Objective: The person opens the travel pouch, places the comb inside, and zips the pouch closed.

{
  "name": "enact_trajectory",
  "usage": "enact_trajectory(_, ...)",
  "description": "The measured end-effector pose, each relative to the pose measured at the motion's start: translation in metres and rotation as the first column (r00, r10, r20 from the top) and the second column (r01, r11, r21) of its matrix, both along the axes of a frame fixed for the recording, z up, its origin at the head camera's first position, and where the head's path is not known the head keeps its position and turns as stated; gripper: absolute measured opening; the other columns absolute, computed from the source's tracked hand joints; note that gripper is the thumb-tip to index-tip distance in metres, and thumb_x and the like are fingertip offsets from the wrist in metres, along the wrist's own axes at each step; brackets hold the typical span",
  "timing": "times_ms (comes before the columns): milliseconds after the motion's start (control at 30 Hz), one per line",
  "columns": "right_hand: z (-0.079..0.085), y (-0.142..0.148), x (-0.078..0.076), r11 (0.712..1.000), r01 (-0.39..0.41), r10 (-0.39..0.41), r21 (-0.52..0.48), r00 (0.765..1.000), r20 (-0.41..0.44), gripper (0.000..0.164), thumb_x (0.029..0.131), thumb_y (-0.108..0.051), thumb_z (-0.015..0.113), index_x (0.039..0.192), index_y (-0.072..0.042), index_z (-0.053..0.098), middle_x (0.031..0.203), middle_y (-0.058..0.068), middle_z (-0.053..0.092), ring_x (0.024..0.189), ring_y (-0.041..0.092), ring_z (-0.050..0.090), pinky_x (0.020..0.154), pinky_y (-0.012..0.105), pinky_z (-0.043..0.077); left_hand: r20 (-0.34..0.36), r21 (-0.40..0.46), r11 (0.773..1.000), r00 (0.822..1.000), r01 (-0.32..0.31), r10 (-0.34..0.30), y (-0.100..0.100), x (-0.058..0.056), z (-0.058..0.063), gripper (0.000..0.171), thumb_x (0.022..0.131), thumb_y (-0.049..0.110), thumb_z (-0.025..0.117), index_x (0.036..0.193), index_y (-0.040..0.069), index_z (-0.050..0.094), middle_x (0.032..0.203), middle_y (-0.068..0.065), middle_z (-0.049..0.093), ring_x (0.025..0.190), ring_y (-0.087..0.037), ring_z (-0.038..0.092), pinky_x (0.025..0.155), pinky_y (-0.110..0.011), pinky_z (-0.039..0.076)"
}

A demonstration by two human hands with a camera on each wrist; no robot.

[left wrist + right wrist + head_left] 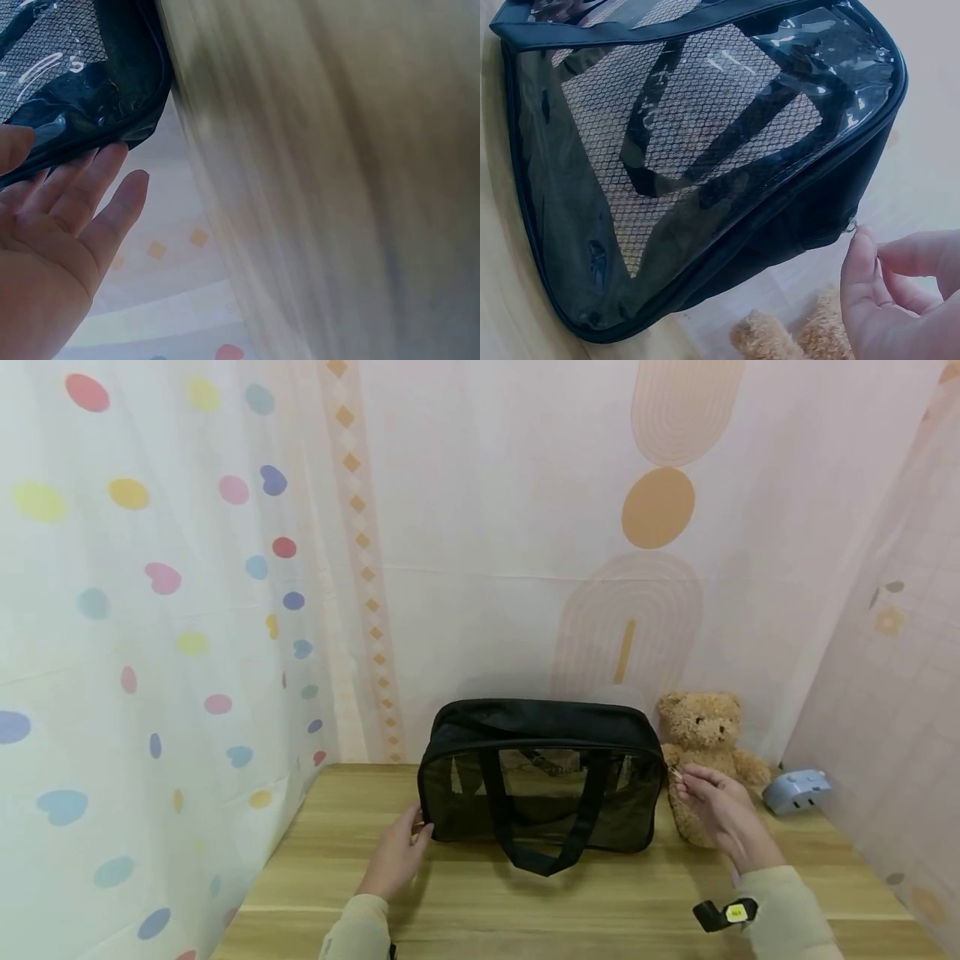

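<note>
1. My right hand (723, 818) pinches one small metal zip pull (852, 225) between thumb and forefinger, at the right end of the bag; the other fingers are bent in toward the palm.
2. My left hand (397, 852) grips nothing firmly: its fingers lie loose and nearly straight against the bag's left end near the bottom, the thumb apart from them on the near side.
3. Between the two hands I have one black bag (551, 724), upright on the table, its long side facing the head camera.
4. That side has one see-through panel (546, 785). Dark squiggles show through it near the top, too blurred for me to tell whether they are writing.
5. One black handle (546, 862) loops down over the panel, its lowest part over the table in front.
6. At my right wrist I count one black strap (708, 917) and, on it, one yellow label (738, 913); its print is too small for me to read.
7. Just beyond the right hand sits one teddy bear (701, 735), beside the bag's right end.
8. Right of the bear is one light-blue block (797, 792) with two dark slots.
9. Everything stands on one wooden table (322, 843), with printed curtains (480, 527) behind.
</note>
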State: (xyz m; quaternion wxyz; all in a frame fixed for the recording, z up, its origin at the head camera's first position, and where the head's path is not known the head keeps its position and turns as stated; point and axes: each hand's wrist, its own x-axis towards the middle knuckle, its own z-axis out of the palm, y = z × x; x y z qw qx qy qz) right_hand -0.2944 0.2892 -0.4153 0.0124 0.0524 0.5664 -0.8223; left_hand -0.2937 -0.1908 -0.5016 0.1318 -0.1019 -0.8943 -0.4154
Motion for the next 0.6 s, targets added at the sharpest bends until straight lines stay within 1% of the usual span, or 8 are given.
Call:
enact_trajectory(167, 0.004, 0.001, 0.001, 1.000, -0.001, 0.001, -0.008, 0.999, -0.032, 0.029, 0.105, -0.001, 0.052, 0.091, -0.018, 0.070, 0.090, -0.003, 0.067, 0.083, 0.007, 0.067, 0.082, 0.021, 0.054, 0.017, -0.007, 1.000, 1.000, -0.007, 0.007, 0.001, 0.000, 0.001, 0.043, 0.104, 0.010, 0.059, 0.145, -0.001, 0.050, 0.129, -0.023, 0.065, 0.116, -0.039, 0.064, 0.096, -0.054, 0.050)
enact_trajectory(300, 0.007, 0.002, 0.001, 1.000, 0.001, -0.002, -0.017, 0.999, -0.052, 0.030, 0.105, 0.000, 0.051, 0.089, -0.018, 0.070, 0.088, -0.003, 0.068, 0.083, 0.007, 0.068, 0.081, 0.021, 0.054, 0.030, -0.006, 1.000, 1.000, -0.002, 0.002, 0.002, 0.001, 0.002, 0.045, 0.104, 0.010, 0.058, 0.146, -0.004, 0.047, 0.131, -0.025, 0.063, 0.116, -0.039, 0.064, 0.096, -0.054, 0.051)
enact_trajectory(467, 0.012, 0.001, 0.001, 1.000, 0.019, -0.019, -0.001, 0.996, -0.085, 0.025, 0.104, 0.000, 0.051, 0.090, -0.016, 0.064, 0.086, -0.002, 0.068, 0.080, 0.008, 0.068, 0.077, 0.021, 0.054, 0.060, 0.014, 1.000, 0.998, -0.019, 0.018, 0.003, 0.001, 0.005, 0.049, 0.105, 0.012, 0.057, 0.149, -0.002, 0.044, 0.135, -0.024, 0.060, 0.116, -0.038, 0.064, 0.096, -0.053, 0.051)
enact_trajectory(600, 0.016, -0.001, 0.002, 0.999, 0.033, -0.031, 0.025, 0.995, -0.091, 0.022, 0.104, 0.001, 0.052, 0.091, -0.014, 0.061, 0.085, -0.001, 0.067, 0.079, 0.008, 0.068, 0.075, 0.021, 0.054, 0.070, 0.015, 1.000, 0.997, -0.024, 0.023, 0.004, 0.000, 0.007, 0.049, 0.105, 0.013, 0.057, 0.149, -0.002, 0.044, 0.134, -0.023, 0.060, 0.116, -0.038, 0.064, 0.096, -0.052, 0.051)
